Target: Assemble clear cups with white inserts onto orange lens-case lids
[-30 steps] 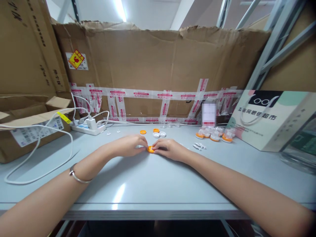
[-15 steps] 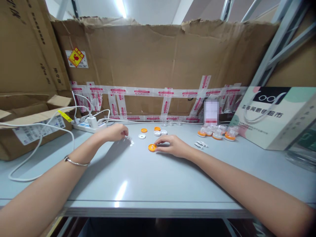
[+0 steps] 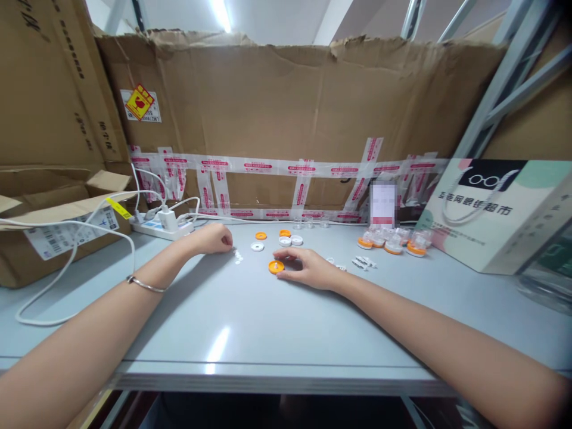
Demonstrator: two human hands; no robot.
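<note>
My left hand [image 3: 216, 239] has its fingers curled together just behind a little heap of small white pieces [image 3: 238, 257]; whether something is pinched in them is hidden. With thumb and fingers, my right hand [image 3: 305, 268] grips the right edge of a round orange disc [image 3: 276, 267], which lies flat and has a small pale piece at its centre. Beyond the hands are another orange disc [image 3: 261, 236], a white ring [image 3: 257, 246] and a few stacked white and orange caps [image 3: 285, 241]. Small white rings [image 3: 330, 260] lie partly behind my right hand.
Clear-topped orange and white pieces [image 3: 393, 241] cluster at the back right, near narrow white parts [image 3: 364, 263] and a paper bag [image 3: 487, 214]. On the left stand a power strip [image 3: 166, 224] with cables and an open carton [image 3: 58, 232]. Large cardboard [image 3: 268, 101] walls the back.
My right hand has shifted slightly left and its fingers sit a little wider around the orange disc. My left hand has stayed almost in place, its fingers curled tighter.
</note>
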